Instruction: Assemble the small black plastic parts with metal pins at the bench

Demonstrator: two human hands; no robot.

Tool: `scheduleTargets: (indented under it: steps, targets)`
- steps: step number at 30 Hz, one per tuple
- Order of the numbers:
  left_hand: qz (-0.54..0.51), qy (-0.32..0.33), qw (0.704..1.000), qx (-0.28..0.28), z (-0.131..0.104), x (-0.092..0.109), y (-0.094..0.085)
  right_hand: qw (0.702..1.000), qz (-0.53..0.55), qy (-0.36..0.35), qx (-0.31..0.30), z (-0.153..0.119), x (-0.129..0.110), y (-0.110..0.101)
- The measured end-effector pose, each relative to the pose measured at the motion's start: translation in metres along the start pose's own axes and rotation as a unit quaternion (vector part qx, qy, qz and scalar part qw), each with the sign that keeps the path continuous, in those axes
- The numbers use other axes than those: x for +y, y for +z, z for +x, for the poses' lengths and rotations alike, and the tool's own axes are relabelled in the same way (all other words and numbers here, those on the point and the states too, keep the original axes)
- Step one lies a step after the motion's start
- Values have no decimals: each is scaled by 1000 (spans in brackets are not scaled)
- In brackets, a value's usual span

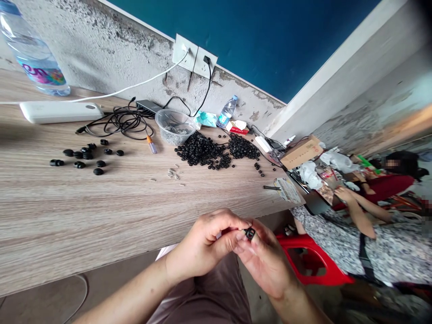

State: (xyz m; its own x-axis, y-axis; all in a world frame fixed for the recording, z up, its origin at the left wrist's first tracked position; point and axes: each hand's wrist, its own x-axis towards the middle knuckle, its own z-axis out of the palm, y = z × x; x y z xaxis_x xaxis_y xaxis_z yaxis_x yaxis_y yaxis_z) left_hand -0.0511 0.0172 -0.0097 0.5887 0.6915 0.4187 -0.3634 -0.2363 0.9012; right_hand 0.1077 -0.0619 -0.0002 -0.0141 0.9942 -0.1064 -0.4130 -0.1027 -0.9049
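Hands [209,243] pinch a small black part [249,233] by the near table edge [101,262], bare tabletop [135,211] beyond.

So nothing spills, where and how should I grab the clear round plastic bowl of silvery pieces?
Best pinch the clear bowl by its near rim, from the front: it stands upright, mouth open, with small black plastic parts piled at its right and looped black cables to its left.
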Motion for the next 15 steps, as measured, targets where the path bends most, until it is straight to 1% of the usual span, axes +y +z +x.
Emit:
scheduleTargets:
  steps: [4, 7, 10, 15]
  targets:
    - [36, 19, 999, -13, 0, 2, 0, 1000, -5, -13, 5, -1, 0, 2]
    - [60, 42, 997, -10, -1, 1, 1, 1000, -2, -23, 9, 0, 0, 3]
    - [83, 53, 995, -3, -2, 1, 2, 1000, 5, -29, -2, 0, 0, 5]
    - [84, 61, 994, -12, -3, 5, 1, 999, 12, -30, -13, -2, -1, 7]
